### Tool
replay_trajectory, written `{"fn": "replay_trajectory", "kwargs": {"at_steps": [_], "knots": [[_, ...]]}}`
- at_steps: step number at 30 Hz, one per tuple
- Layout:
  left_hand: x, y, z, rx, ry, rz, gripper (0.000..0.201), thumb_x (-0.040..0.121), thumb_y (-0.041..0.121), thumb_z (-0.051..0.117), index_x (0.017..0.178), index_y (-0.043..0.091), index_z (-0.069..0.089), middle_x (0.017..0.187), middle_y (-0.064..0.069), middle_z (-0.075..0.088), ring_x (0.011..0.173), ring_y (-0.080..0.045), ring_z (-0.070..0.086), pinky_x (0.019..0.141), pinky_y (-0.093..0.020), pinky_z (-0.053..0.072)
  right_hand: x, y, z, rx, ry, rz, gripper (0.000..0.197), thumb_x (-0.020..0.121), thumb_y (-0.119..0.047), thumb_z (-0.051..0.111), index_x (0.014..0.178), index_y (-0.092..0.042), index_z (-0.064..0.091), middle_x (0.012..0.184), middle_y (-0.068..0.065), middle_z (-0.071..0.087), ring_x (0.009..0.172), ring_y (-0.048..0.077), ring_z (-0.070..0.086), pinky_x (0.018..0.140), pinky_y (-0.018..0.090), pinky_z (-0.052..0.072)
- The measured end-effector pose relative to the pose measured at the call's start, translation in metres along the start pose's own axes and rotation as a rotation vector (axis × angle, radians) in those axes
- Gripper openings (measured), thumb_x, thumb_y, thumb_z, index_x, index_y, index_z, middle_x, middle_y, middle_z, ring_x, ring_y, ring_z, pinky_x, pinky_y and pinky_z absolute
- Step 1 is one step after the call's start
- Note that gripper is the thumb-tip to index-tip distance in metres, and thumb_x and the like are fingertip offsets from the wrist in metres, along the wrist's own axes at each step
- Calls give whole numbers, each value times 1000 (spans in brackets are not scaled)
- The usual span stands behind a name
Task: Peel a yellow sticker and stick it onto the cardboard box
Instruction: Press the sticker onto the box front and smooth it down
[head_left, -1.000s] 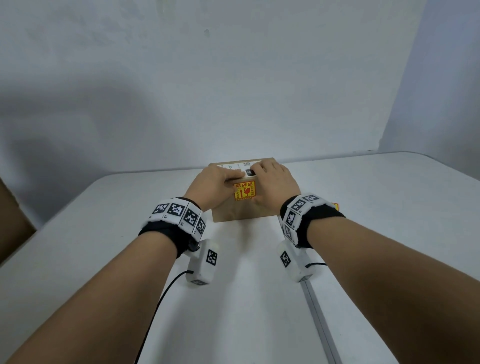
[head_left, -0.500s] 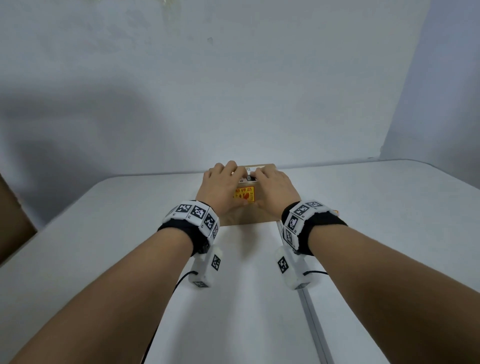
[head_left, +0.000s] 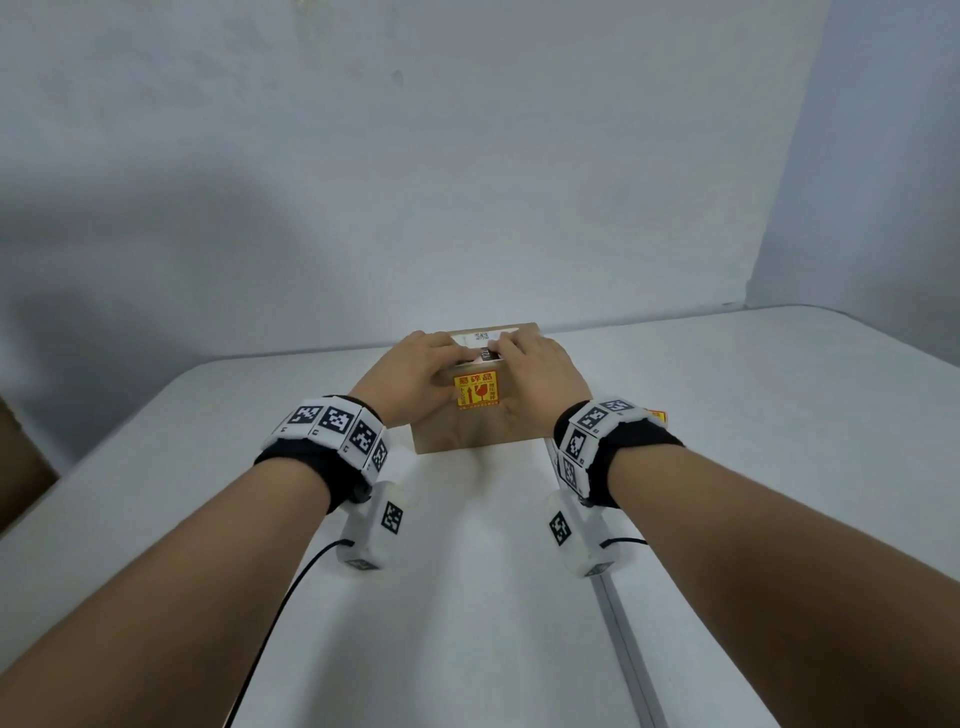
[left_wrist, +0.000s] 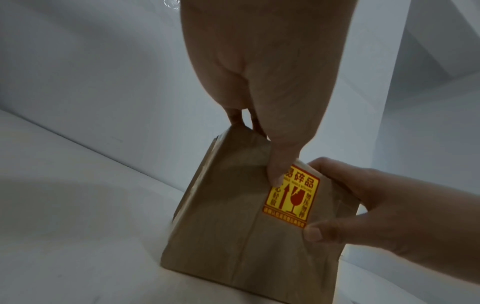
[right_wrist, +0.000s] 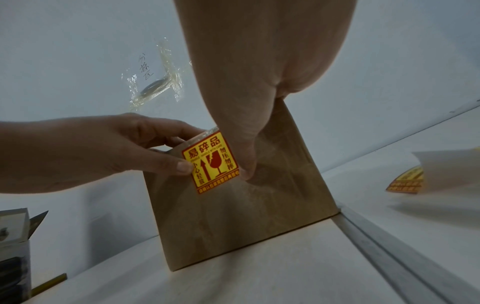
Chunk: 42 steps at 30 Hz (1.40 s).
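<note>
Both hands — left (head_left: 415, 376), right (head_left: 540, 376) — grip the cardboard box (head_left: 467, 434), thumbs on yellow sticker (head_left: 476, 391).

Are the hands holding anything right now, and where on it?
Both hands grip the cardboard box at its upper edge: left hand and right hand either side of the yellow sticker, thumbs at its edges.

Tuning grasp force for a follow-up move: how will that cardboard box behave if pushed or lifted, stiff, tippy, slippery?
The cardboard box probably stays rigid: its flat faces and straight edges hold under both hands. It stands flat on the table, so it should slide rather than roll. Its papery wrap looks smooth, possibly slippery. Weight cannot be judged.
</note>
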<state>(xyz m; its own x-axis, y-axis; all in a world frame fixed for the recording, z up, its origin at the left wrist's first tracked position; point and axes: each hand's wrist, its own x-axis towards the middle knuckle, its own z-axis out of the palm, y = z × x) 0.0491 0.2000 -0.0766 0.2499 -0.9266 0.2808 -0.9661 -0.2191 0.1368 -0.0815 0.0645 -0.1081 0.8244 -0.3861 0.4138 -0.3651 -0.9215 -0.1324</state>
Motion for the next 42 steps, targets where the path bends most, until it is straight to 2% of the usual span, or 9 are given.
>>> {"fn": "replay_trajectory", "kwargs": {"at_steps": [6, 10, 15, 22, 26, 31, 37, 39, 42], "knots": [[-6, 4, -11, -109, -18, -19, 38, 92, 18, 54, 130, 23, 58, 130, -2, 61, 120, -20, 53, 92, -20, 36, -2, 1, 0, 0, 6, -3, 65, 73, -20, 67, 134, -16, 46, 133, 4, 49, 126, 24, 46, 107, 33, 32], [-9, 3, -8, -202, -31, -131, 36, 97, 25, 46, 130, 32, 56, 140, 1, 52, 127, -18, 49, 96, -15, 31, -2, 1, -3, 15, -16, -5, 68, 74, -22, 68, 137, -17, 43, 136, 4, 46, 128, 24, 43, 109, 33, 31], [-16, 2, -9, -366, -18, -256, 44, 89, 14, 54, 128, 33, 57, 132, 5, 56, 114, -12, 53, 91, -17, 39, -5, 3, -9, 70, -59, -1, 68, 82, -21, 63, 145, -16, 37, 147, 6, 39, 137, 24, 36, 115, 34, 25], [-3, 25, 3, 36, 31, -217, 63, 70, 52, 71, 118, 23, 44, 122, 5, 46, 116, -18, 39, 86, -37, 48, -1, 4, -28, 251, -217, 70, 74, 81, -21, 69, 148, -16, 37, 156, 6, 29, 142, 25, 35, 118, 35, 28], [-2, 25, 12, 138, 107, -202, 58, 70, 52, 70, 112, 23, 44, 115, 5, 45, 110, -21, 39, 70, -37, 51, -5, 1, -32, 260, -235, 72, 66, 85, -9, 60, 148, -15, 37, 158, 6, 28, 143, 25, 32, 119, 33, 25], [-1, 13, 12, 47, 125, -159, 40, 81, 51, 61, 110, 24, 51, 111, 9, 50, 107, -20, 40, 72, -37, 49, -1, 9, -29, 382, -130, 87, 48, 87, 1, 49, 133, -13, 56, 146, 7, 44, 135, 24, 44, 113, 27, 30], [20, -4, -2, -22, 38, -171, 37, 83, 53, 58, 109, 27, 55, 110, 6, 55, 101, -18, 42, 88, -39, 45, 6, 26, -32, 575, 43, 308, 38, 95, -20, 50, 132, -13, 53, 143, 5, 48, 132, 21, 47, 104, 22, 33], [34, -8, -9, -52, 3, -171, 36, 83, 51, 61, 108, 25, 58, 109, 4, 57, 101, -19, 46, 88, -34, 42, 12, 33, -33, 615, 41, 415, 43, 97, -34, 48, 132, -11, 50, 139, 6, 53, 127, 22, 52, 104, 29, 39], [54, -19, -15, -110, -37, -209, 35, 81, 50, 63, 105, 25, 62, 112, 2, 62, 102, -18, 53, 87, -33, 42, 21, 40, -31, 641, -31, 537, 40, 97, -34, 47, 127, -7, 51, 129, 9, 59, 121, 25, 54, 96, 30, 41]]}}
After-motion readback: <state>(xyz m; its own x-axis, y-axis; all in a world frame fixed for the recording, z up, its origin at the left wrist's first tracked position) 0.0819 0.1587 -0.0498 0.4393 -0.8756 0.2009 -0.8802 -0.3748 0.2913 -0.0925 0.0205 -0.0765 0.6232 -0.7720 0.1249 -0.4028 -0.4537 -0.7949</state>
